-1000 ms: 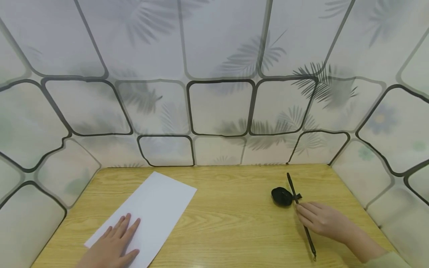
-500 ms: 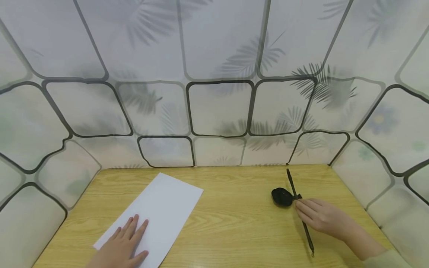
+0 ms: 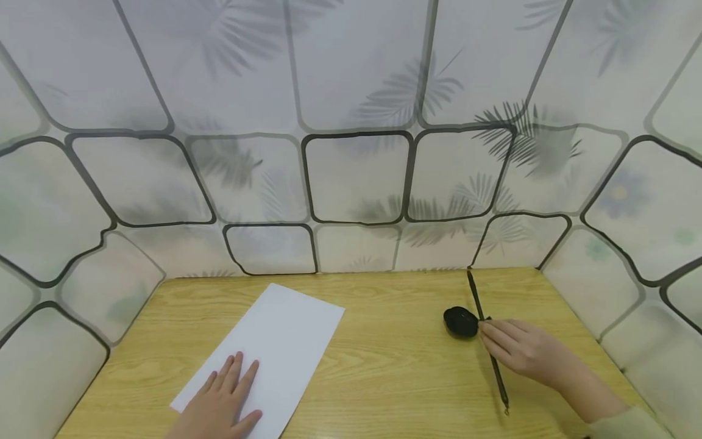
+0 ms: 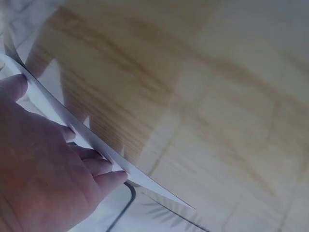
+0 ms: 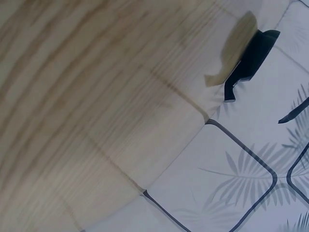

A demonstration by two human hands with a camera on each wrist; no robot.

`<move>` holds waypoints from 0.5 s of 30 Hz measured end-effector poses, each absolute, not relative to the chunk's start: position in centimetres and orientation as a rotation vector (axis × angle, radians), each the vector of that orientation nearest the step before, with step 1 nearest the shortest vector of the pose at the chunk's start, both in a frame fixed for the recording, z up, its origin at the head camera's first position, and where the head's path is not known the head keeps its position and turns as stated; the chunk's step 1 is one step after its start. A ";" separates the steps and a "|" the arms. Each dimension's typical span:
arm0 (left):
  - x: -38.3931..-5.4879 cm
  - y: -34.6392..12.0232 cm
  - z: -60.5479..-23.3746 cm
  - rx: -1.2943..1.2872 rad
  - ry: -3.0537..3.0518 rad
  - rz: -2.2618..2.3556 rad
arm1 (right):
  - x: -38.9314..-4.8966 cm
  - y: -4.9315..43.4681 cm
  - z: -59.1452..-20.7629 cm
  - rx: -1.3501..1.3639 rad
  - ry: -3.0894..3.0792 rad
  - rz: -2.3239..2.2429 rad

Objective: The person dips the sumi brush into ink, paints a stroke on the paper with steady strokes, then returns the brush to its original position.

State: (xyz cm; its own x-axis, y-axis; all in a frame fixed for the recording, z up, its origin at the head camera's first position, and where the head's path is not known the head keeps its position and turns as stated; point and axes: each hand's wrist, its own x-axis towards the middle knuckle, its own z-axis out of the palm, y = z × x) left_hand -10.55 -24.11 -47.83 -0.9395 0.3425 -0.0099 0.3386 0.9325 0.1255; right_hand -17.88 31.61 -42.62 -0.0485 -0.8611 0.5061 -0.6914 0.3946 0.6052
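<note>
My left hand point(image 3: 214, 405) lies flat with spread fingers on a white sheet of paper point(image 3: 290, 329), which sits slanted at the table's left. In the left wrist view the fingers point(image 4: 108, 183) press on the paper point(image 4: 91, 137), seen almost edge-on. With its fingertips my right hand point(image 3: 526, 350) pinches a thin dark brush point(image 3: 499, 383) that has a small loop at its near end. Just left of those fingertips stands a small black dish point(image 3: 459, 322) with a short tab; the right wrist view shows the dish point(image 5: 253, 55) from the side and the brush's pointed end point(image 5: 294, 112).
The yellow wood-grain table point(image 3: 384, 378) has a glossy surface. Pale wall panels point(image 3: 356, 177) with dark outlines and leaf prints close it in at the back and both sides.
My left hand has slid to the right with the paper under it. The right hand and the brush have shifted slightly away and to the left. The dish has stayed in place.
</note>
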 end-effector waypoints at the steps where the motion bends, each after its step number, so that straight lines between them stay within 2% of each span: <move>1: -10.6 -23.9 -47.8 0.548 3.053 0.191 | -17.9 31.5 -42.5 1.348 -1.790 -0.246; 15: -10.8 -21.6 -48.0 0.629 3.047 0.195 | -18.2 29.7 -41.4 1.282 -1.757 -0.174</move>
